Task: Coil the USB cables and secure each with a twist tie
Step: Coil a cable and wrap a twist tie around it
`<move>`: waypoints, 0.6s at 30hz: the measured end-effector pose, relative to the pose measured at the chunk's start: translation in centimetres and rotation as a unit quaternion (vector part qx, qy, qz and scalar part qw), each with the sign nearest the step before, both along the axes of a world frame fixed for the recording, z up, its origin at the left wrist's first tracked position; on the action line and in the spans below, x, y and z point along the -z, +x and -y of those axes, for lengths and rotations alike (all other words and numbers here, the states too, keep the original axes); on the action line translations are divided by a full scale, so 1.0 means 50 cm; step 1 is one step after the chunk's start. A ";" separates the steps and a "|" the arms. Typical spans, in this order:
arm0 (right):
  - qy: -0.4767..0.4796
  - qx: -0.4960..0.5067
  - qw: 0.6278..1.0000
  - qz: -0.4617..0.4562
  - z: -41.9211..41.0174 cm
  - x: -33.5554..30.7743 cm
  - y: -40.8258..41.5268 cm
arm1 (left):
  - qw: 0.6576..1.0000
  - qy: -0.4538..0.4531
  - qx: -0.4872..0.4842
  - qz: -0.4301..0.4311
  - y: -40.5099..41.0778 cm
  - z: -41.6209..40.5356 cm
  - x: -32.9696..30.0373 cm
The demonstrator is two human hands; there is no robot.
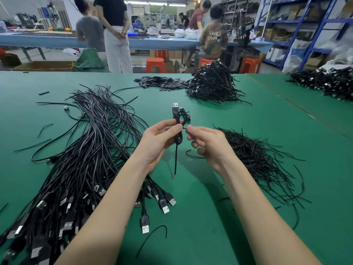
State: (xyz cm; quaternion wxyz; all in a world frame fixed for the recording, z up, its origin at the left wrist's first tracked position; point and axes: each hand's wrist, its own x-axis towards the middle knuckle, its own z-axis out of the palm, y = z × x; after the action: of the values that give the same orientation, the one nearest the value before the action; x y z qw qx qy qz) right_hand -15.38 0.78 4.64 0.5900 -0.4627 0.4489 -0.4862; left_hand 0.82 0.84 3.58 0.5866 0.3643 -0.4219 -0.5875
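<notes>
Left hand [158, 144] gripping coiled USB cable [179, 121] upright above green counter [210, 217]. Right hand [206, 144] pinching twist tie [185, 128] at coil's middle. Loose cable end hanging below.

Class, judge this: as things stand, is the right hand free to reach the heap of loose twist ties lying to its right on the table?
Probably not yet. The right hand is pinching a tie on the coiled cable held by the left hand. The twist ties lie close beside it, nothing between.
</notes>
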 end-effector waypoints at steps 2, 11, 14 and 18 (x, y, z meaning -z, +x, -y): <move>0.187 -0.071 0.959 0.203 -0.004 -0.005 0.001 | 1.000 -0.007 0.001 0.013 -0.004 -0.002 -0.002; -0.362 0.095 0.875 -0.308 0.000 0.029 -0.023 | 0.999 0.038 -0.016 -0.008 0.021 0.005 0.005; -0.424 0.100 0.821 -0.368 0.001 0.027 -0.030 | 0.999 0.044 -0.005 -0.005 0.021 0.004 0.004; -0.450 0.111 0.797 -0.388 0.003 0.028 -0.035 | 0.999 0.051 0.007 0.007 0.021 0.005 0.006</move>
State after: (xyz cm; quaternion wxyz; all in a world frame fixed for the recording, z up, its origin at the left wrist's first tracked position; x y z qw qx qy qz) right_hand -17.15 0.61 3.24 0.0344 -0.7728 0.4191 -0.4754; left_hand 1.86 0.59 3.28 0.5604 0.3951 -0.3977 -0.6096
